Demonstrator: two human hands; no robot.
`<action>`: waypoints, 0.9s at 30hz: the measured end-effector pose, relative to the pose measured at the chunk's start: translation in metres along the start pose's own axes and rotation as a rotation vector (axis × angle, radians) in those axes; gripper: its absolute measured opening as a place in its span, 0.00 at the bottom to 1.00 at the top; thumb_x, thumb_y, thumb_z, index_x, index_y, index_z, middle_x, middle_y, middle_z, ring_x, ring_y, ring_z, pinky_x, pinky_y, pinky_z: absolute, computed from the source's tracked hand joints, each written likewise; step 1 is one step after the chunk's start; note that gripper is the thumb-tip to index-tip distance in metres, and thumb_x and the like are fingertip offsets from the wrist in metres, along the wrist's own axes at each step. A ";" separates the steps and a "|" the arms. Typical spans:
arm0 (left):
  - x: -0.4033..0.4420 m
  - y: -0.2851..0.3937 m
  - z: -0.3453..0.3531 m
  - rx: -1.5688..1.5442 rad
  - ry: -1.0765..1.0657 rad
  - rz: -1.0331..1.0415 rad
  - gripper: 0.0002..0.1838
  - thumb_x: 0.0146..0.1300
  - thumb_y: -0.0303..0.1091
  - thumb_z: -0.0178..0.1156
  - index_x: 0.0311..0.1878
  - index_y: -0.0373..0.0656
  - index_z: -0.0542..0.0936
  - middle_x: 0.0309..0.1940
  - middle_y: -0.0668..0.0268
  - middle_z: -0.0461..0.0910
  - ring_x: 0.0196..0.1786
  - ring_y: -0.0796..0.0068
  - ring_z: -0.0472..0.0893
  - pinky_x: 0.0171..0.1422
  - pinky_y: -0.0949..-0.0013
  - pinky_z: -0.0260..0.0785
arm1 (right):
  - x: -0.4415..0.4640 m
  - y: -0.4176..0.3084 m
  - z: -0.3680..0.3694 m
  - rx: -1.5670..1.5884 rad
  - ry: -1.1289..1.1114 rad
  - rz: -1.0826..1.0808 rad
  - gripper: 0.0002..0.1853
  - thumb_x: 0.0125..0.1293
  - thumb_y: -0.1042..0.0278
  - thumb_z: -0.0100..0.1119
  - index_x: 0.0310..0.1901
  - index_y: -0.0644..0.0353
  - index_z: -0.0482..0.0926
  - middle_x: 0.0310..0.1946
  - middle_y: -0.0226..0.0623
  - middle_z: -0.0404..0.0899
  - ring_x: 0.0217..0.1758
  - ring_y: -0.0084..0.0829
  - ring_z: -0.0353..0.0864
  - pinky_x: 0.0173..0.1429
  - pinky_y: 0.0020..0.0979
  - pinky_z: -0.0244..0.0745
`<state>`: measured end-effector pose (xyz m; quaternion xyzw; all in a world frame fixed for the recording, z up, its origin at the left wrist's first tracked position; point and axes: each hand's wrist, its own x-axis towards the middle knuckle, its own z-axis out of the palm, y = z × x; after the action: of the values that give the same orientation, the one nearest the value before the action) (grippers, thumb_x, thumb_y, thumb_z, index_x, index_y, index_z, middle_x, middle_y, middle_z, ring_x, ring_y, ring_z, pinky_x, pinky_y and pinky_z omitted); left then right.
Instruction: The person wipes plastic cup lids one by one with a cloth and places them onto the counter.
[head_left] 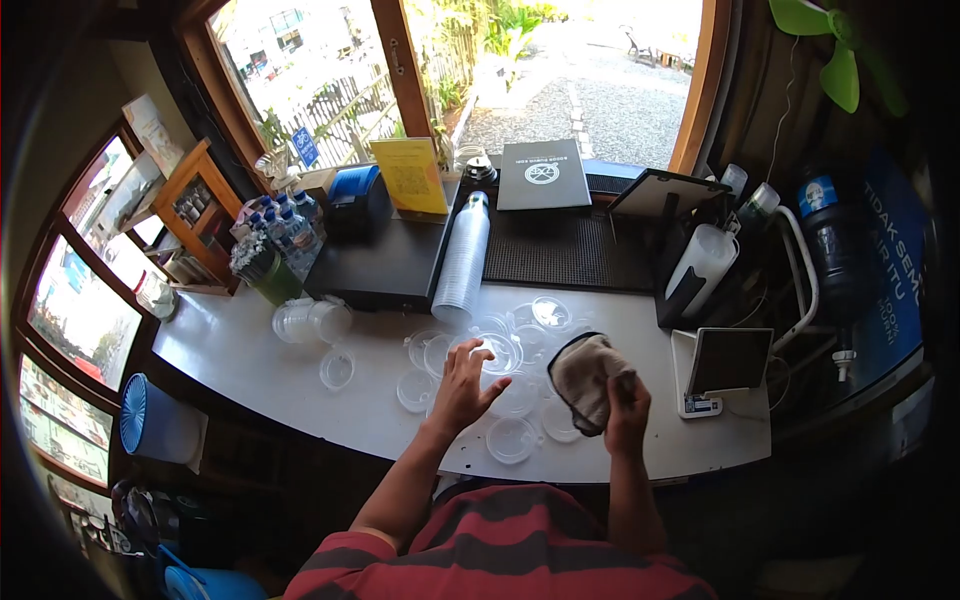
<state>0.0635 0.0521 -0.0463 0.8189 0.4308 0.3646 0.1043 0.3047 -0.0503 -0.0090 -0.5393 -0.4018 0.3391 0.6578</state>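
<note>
My right hand (628, 408) grips a grey-brown cloth (582, 375) with a dark edge, held above the right side of the lids. Over the middle of them hovers my left hand (463, 385), its fingers apart and slightly bent; I cannot tell whether its fingertips touch a lid. Several clear plastic lids (511, 440) lie spread and partly overlapping on the white counter (270, 385). A single lid (337, 369) sits apart to the left, near a small stack of clear lids (310, 320). Behind the lids lies a long stack of clear plastic cups (464, 258).
Left of the cups is a black cash drawer (375, 265), with water bottles (295, 225) and a yellow sign (410, 175) nearby. A black ribbed mat (560, 250) lies behind. At right stand a tablet (732, 360) and a white dispenser bottle (703, 262).
</note>
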 end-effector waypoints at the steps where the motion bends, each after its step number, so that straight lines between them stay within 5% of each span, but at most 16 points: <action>1: -0.003 -0.004 -0.003 -0.038 0.003 0.015 0.18 0.62 0.41 0.65 0.45 0.38 0.73 0.53 0.51 0.72 0.57 0.49 0.70 0.65 0.53 0.59 | 0.004 0.002 -0.003 0.054 0.092 -0.037 0.16 0.71 0.65 0.59 0.52 0.69 0.78 0.46 0.38 0.81 0.51 0.26 0.78 0.58 0.28 0.71; 4: -0.024 -0.040 -0.024 -0.115 0.143 -0.092 0.17 0.61 0.39 0.65 0.46 0.39 0.74 0.52 0.52 0.71 0.55 0.52 0.70 0.65 0.53 0.59 | 0.003 0.006 -0.023 0.283 0.209 0.015 0.18 0.70 0.64 0.60 0.55 0.66 0.76 0.49 0.36 0.79 0.52 0.26 0.78 0.57 0.29 0.71; 8: -0.062 -0.106 -0.075 0.397 0.095 -0.409 0.19 0.57 0.32 0.68 0.51 0.42 0.75 0.57 0.55 0.66 0.60 0.54 0.66 0.67 0.51 0.57 | -0.016 -0.001 -0.015 0.361 0.474 0.105 0.23 0.66 0.60 0.62 0.58 0.64 0.73 0.54 0.38 0.76 0.58 0.32 0.75 0.62 0.35 0.69; 12: -0.105 -0.168 -0.121 0.619 -0.060 -0.629 0.30 0.55 0.29 0.69 0.62 0.46 0.70 0.66 0.55 0.56 0.67 0.50 0.59 0.70 0.48 0.55 | -0.028 0.003 0.021 0.375 0.382 0.164 0.23 0.69 0.58 0.59 0.58 0.66 0.73 0.53 0.40 0.77 0.56 0.33 0.77 0.61 0.34 0.71; 17: -0.128 -0.219 -0.150 0.368 -0.022 -0.430 0.15 0.55 0.23 0.66 0.47 0.39 0.81 0.54 0.58 0.74 0.60 0.54 0.71 0.64 0.57 0.66 | -0.036 0.010 0.079 0.311 0.307 0.189 0.22 0.69 0.59 0.58 0.58 0.66 0.74 0.52 0.39 0.77 0.54 0.32 0.78 0.60 0.33 0.72; 23: -0.109 -0.228 -0.173 0.192 0.108 -0.249 0.07 0.58 0.24 0.64 0.39 0.36 0.80 0.42 0.55 0.82 0.47 0.51 0.79 0.56 0.58 0.71 | -0.048 0.002 0.136 0.356 0.325 0.217 0.20 0.69 0.64 0.59 0.57 0.66 0.74 0.51 0.40 0.79 0.53 0.33 0.80 0.57 0.34 0.76; 27: -0.093 -0.214 -0.176 -0.449 0.181 -0.388 0.05 0.65 0.27 0.60 0.39 0.36 0.77 0.38 0.61 0.81 0.42 0.69 0.80 0.54 0.69 0.69 | -0.061 -0.002 0.170 0.462 0.222 0.208 0.19 0.69 0.66 0.59 0.58 0.66 0.73 0.53 0.39 0.79 0.54 0.32 0.80 0.58 0.34 0.75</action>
<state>-0.2261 0.0839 -0.0719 0.6419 0.4954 0.4955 0.3115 0.1250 -0.0304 -0.0006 -0.4471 -0.1817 0.4265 0.7650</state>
